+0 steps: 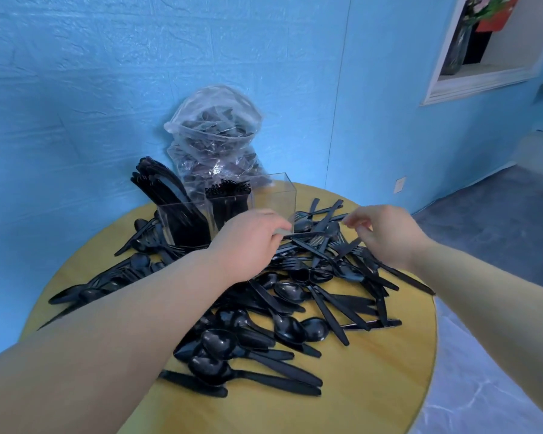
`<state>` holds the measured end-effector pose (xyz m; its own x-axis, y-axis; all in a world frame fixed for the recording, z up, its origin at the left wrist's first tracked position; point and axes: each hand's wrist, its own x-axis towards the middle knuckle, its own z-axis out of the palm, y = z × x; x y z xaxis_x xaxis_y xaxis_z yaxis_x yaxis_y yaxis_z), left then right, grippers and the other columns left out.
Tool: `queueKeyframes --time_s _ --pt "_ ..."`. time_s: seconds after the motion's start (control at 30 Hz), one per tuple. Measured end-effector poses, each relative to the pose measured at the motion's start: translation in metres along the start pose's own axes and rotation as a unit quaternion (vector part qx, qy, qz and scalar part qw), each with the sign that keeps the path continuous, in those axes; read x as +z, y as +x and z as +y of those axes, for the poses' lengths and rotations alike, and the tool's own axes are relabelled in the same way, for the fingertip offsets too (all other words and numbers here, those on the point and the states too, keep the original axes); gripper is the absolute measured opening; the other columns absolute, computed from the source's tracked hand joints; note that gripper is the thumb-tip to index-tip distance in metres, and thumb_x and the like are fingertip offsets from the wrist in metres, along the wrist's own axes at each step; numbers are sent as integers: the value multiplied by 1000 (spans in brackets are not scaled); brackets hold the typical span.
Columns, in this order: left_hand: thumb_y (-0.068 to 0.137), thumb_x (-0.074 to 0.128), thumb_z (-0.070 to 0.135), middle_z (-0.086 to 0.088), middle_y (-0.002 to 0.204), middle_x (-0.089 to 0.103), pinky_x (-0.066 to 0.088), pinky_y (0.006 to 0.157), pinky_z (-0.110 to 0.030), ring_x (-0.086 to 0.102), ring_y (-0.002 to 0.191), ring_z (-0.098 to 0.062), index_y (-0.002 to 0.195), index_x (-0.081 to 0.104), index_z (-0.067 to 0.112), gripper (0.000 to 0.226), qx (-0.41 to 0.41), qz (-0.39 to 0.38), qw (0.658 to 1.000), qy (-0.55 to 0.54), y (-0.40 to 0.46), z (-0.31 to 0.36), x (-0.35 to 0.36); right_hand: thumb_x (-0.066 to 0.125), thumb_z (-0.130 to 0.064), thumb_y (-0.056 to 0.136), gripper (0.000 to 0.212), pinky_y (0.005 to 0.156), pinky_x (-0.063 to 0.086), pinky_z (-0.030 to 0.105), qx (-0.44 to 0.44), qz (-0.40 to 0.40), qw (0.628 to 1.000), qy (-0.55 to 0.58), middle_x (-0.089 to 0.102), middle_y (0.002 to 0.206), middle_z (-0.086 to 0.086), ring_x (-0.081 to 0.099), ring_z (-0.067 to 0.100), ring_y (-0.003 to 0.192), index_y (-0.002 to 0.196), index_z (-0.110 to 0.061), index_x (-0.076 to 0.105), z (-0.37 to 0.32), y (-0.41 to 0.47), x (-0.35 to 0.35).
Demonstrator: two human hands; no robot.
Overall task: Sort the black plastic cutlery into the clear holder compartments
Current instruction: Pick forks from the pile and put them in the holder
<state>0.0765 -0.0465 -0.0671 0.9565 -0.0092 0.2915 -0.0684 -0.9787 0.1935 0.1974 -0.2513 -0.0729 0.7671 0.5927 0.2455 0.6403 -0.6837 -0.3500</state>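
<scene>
Partly hidden holder [273, 195], left hand [248, 242] fingers unclear, right hand [386, 236] loosely curled, empty

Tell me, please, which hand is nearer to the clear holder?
The left. The left hand is right at the clear holder, at its front right corner, fingers against the wall. The right hand hovers apart to the holder's right, over the loose cutlery pile.

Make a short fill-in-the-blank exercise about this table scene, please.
1. The clear holder stands on a round ____ table.
2. The holder's right compartment is ____.
3. Behind the holder stands a clear plastic ____ of cutlery.
4. The loose cutlery is ____ in colour.

Missing words: yellow; empty; bag; black
</scene>
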Motion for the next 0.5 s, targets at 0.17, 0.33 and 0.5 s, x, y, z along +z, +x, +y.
queueKeyframes --time_s 0.17,0.33,0.5 --pt "100 41 28 6 124 59 42 98 -32 49 117 -17 129 57 26 33 -31 -100 994 43 10 -1 19 45 -21 94 26 82 47 27 -4 -58 998 -33 68 107 -1 60 19 100 106 -19 68 0 24 20" --pt "98 43 38 6 131 55 42 100 -36 48 120 -17 132 53 29 36 -57 -132 989 48 9 -6 25 40 -42 94 47 72 52 33 32 -90 987 -129 68 90 12 60 27 87 91 -5 69 -11 42 33" --pt "98 45 36 4 133 53 40 102 -33 49 121 -17 134 51 28 37 -64 -130 988 45 5 -8 23 49 -46 88 47 60 47 29 71 -109 985 -110 69 85 11 63 26 80 93 -4 70 -18 49 42"
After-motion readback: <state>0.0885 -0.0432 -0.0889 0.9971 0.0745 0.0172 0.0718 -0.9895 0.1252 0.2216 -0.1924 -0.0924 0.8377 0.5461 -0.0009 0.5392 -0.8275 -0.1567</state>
